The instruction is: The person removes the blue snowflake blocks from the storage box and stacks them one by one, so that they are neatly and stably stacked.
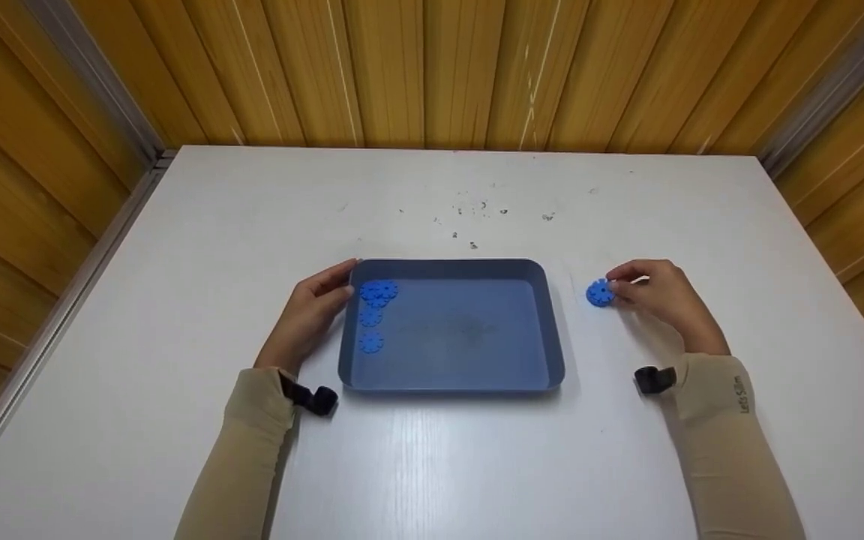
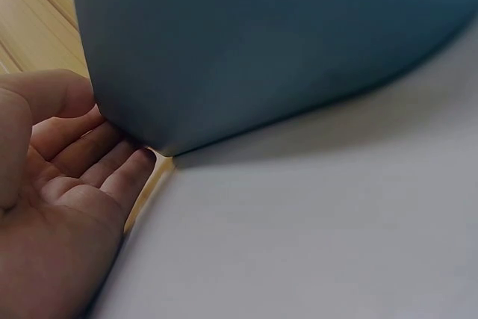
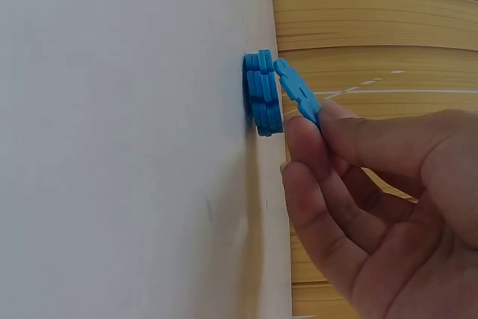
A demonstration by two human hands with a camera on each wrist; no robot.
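Observation:
A grey-blue rectangular tray [image 1: 462,381] lies on the table, with several notched blue plastic discs [image 1: 371,343] along its left side. My left hand [image 1: 310,311] holds the tray at its back left corner. In the left wrist view, the thumb [image 2: 63,95] touches the tray's outer wall [image 2: 246,57] and the other fingers lie at its lower edge. Right of the tray, my right hand [image 1: 661,296] pinches one blue disc [image 3: 297,89] between thumb and fingertips. That disc is tilted, just above a short stack of blue discs [image 3: 263,95] standing on the table.
The white table [image 1: 462,465] has small dark marks [image 1: 473,245] behind the tray. Wood-patterned panels [image 1: 462,75] enclose its back and sides. Each sleeve cuff carries a small black camera, the left one [image 1: 319,401] close to the tray's front left corner.

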